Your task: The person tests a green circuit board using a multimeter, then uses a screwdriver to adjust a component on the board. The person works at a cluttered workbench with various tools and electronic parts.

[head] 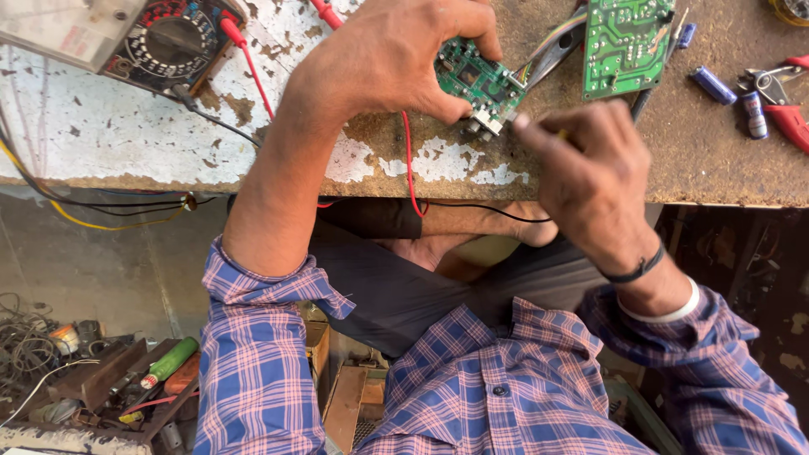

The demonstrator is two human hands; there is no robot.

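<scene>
While left hand (pixel 396 59) grips small green circuit board (pixel 477 82) | right hand (pixel 590 173) pinches thin tool, touching board's edge

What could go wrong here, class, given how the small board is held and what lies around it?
1. The small green circuit board is held by the left hand over the bench edge; a slip might drop it.
2. The red probe lead hangs under both hands and could snag the right hand.
3. Loose blue capacitors might roll.
</scene>
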